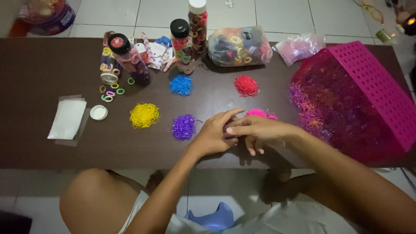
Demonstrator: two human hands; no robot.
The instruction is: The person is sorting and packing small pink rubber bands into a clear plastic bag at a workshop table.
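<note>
Head view:
Pink band pile [261,114]: on counter [52,78], just beyond both hands, touching right hand's far edge.
Left hand [215,132]: fingers stretched toward right hand, touching it; grip loose, nothing visibly held.
Right hand [258,131]: palm down, fingers curled under; grip contents cannot tell.
Purple band pile [183,127]: just left of left hand.
Magenta basket [372,91]: tipped, right of hands.

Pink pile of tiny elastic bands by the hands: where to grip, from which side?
Pinch the top of the pink pile from straight above. It is a loose, low heap lying flat on the table, so there is no edge to hook; the left hand and right hand block its near side.
</note>
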